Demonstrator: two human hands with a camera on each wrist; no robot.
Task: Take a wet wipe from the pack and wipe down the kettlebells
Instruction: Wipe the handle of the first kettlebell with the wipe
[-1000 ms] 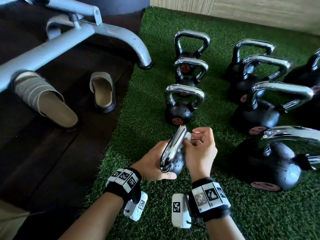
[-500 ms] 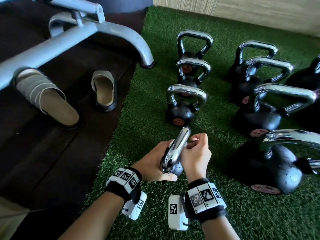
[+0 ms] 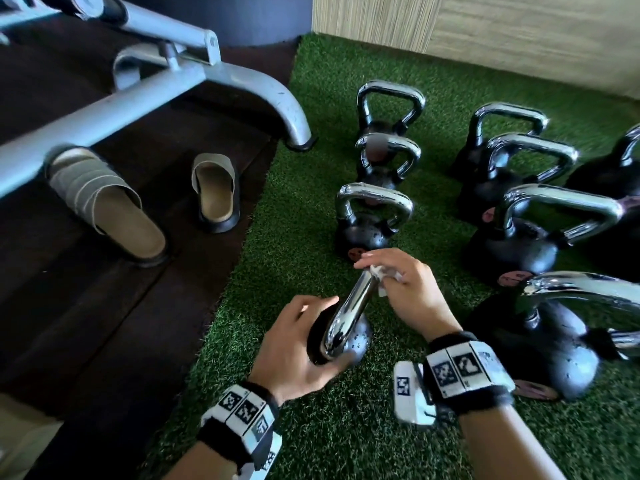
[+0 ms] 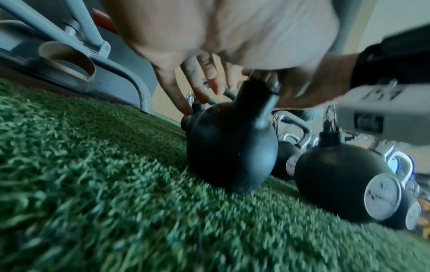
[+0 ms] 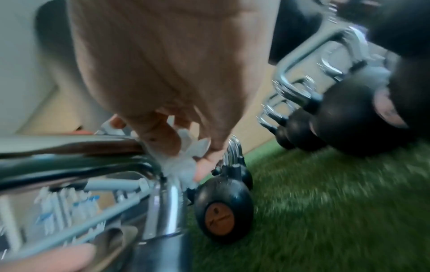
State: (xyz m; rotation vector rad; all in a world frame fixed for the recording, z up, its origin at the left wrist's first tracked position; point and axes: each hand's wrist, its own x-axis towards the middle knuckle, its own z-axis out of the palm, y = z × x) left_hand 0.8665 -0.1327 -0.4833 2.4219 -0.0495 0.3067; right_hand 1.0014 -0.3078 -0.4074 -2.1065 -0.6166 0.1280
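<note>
At lower centre of the head view the left hand (image 3: 294,344) cups the black ball of the nearest kettlebell (image 3: 349,337) on the green turf (image 3: 294,237), fingers (image 4: 186,88) loosely curved around it, thumb at its near side. Just right of it, the right hand (image 3: 408,292) pinches a crumpled wet wipe (image 3: 379,275) against the far end of that kettlebell's chrome handle (image 3: 349,306), so the wipe is already out. Judging by this, wiping is in progress on the nearest kettlebell; the row of small kettlebells (image 3: 374,216) above and larger kettlebells (image 3: 540,233) at right stand untouched; I cannot tell whether they are wiped.
</note>
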